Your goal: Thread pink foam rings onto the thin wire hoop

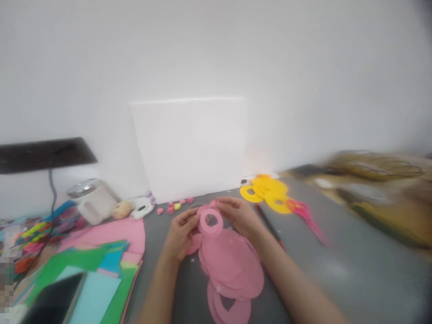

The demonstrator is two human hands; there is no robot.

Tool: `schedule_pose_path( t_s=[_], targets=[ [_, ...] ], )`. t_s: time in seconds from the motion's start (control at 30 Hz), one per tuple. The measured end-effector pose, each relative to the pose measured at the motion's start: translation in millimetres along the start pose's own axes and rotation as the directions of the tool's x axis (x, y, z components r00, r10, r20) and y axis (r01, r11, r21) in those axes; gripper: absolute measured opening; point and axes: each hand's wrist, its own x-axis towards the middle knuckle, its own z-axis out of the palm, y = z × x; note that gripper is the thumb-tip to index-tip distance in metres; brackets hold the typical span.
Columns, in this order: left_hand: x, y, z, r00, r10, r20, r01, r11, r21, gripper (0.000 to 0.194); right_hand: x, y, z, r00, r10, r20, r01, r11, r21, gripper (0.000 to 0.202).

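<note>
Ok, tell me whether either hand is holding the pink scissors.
No, the pink scissors lie on the grey table, apart from the left hand and the right hand, which both hold pink cut-outs.

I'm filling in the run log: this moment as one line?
left hand: holds pink ring; right hand: holds same ring; below: pink paper pile; right side: yellow rings, pink scissors

A blank white rectangular board (pixel 192 148) stands at the back of the grey tabletop (pixel 340 270), with small pink and yellow heart-like trinkets (pixel 171 208) near its lower edge. Farther left sits a white mug with a shiny silver top (pixel 94 202), and a black flat phone (pixel 54 299) lies on loosely stacked green, blue and pink paper sheets (pixel 81 256).
</note>
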Motion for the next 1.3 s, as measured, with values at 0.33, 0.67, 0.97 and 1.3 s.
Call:
schedule_pose_path(
  t_s=[0.33,0.67,0.97,1.3],
  targets=[
    [-0.6,1.6,1.7,1.0,-0.02,0.017,0.02,0.999,0.032,0.029,-0.7,2.0,-1.6,1.0,0.02,-0.023,-0.02,1.0,-0.005,0.026],
    [-0.5,1.5,1.8,1.0,-0.017,0.003,0.017,1.0,0.012,0.029,0.5,1.9,-1.5,1.0,0.005,-0.026,-0.005,1.0,-0.008,0.025],
    [0.1,1.3,1.1,1.0,-0.01,-0.002,0.01,1.0,0.017,0.029,1.6,3.1,-4.3,1.0,0.003,0.005,-0.003,1.0,-0.007,0.026],
    [0.9,0.5,1.1,1.0,-0.022,-0.011,0.022,0.999,0.033,0.029,2.3,2.8,-3.4,1.0,-0.022,-0.008,0.022,1.0,-0.012,0.023]
  ],
)
